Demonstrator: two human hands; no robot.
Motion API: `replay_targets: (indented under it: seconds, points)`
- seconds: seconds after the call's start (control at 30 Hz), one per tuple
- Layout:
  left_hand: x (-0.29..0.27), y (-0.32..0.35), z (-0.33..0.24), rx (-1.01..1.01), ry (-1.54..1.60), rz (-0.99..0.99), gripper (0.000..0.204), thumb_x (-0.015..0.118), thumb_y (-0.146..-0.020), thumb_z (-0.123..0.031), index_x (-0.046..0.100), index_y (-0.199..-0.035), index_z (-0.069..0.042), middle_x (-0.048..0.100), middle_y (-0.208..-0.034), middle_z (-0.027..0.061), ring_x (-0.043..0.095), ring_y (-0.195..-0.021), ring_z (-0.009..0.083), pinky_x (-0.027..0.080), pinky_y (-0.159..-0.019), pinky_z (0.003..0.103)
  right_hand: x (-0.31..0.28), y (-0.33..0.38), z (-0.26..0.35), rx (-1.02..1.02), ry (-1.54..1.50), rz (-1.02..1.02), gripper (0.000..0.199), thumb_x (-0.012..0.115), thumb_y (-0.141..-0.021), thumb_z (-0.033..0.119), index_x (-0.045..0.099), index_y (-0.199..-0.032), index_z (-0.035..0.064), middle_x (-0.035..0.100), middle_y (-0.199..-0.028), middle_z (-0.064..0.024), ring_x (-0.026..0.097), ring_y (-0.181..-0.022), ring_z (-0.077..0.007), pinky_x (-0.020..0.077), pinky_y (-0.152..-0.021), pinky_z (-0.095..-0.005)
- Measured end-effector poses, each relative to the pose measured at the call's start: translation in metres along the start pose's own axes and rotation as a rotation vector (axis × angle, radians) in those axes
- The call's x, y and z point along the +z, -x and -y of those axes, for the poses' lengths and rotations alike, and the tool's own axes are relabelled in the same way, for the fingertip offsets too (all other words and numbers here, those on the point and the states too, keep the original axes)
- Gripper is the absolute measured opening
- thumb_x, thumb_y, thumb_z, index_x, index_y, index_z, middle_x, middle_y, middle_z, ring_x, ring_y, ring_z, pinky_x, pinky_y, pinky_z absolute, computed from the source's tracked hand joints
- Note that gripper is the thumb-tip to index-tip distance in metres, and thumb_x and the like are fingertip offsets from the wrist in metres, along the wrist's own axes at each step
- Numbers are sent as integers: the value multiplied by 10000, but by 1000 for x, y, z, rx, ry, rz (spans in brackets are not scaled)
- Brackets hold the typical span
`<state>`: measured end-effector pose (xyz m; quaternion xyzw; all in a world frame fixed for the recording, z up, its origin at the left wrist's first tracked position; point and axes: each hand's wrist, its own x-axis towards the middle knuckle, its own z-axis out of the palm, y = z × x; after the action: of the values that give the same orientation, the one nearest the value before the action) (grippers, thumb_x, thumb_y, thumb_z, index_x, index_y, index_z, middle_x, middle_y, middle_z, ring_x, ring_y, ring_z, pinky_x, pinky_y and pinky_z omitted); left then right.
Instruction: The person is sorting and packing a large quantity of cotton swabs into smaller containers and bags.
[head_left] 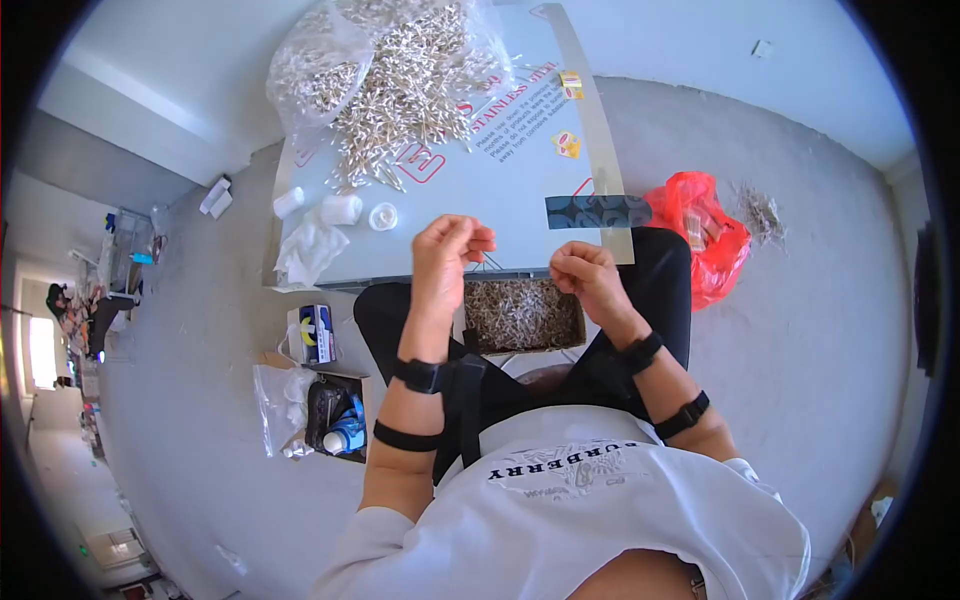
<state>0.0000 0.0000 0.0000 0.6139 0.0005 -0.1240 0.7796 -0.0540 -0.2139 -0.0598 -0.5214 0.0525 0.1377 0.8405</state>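
Note:
Near the table's front edge my left hand (442, 262) is raised with its fingers curled together. A few thin sticks show just below its fingertips; whether they are held is too small to tell. To the right, at about the same height, my right hand (592, 282) has thumb and fingertips pinched together, and what lies between them cannot be made out. Between and below both hands, a carton (585, 328) full of thin pale sticks sits at my knees. A large heap of cotton swabs (415, 85) spills from a clear plastic bag (300, 85) at the table's far left.
On the table (470, 205) are white rolls (342, 209), a round tub (383, 216), a crumpled white bag (312, 250), yellow packets (567, 145) and a dark patterned strip (598, 211). A red plastic bag (715, 255) lies right; an open box (350, 385) stands left.

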Motion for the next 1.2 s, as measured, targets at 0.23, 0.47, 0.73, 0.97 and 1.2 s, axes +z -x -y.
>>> replay_targets:
  seconds: [0.23, 0.47, 0.73, 0.97, 1.2]
  points:
    - [-1, -6, 84, 407, -1150, 118, 347, 647, -787, -115, 523, -1081, 21, 543, -1142, 201, 516, -1087, 336, 431, -871, 408, -51, -19, -8, -434, 947, -654, 176, 645, -726, 52, 617, -895, 13, 601, -997, -127, 575, -900, -288, 463, -778, -364]
    - [9, -37, 103, 386, -1324, 67, 619, 641, -806, -150, 354, -1334, -6, 316, -1414, 208, 289, -1322, 351, 252, -1057, 493, -37, -38, 0, -421, 1652, -273, 678, 613, -819, 332, 337, -1361, 32, 292, -1438, -137, 234, -1352, -297, 166, -1099, -463]
    - [-7, -74, 100, 426, -1334, 27, 591, 645, -793, -133, 373, -1302, -4, 337, -1380, 217, 317, -1288, 372, 275, -1035, 498, -23, -57, -12, -242, 1677, -271, 767, 610, -808, 430, 327, -1353, -31, 266, -1445, -185, 227, -1353, -323, 113, -1106, -484]
    - [-50, -161, 74, 506, -1181, -303, 478, 627, -755, -34, 454, -1200, -8, 455, -1227, 209, 408, -1162, 373, 326, -979, 466, -21, -117, 7, -375, 1241, -180, 539, 676, -784, 187, 439, -1218, -26, 476, -1232, -234, 535, -1080, -342, 456, -876, -398]
    - [-77, -225, 70, 436, -1242, -267, 437, 572, -749, 30, 505, -1175, -38, 477, -1229, 170, 406, -1167, 352, 330, -985, 448, -9, -232, 35, -146, 714, -234, 184, 626, -732, 52, 608, -867, -72, 628, -694, -173, 626, -680, -302, 501, -653, -336]
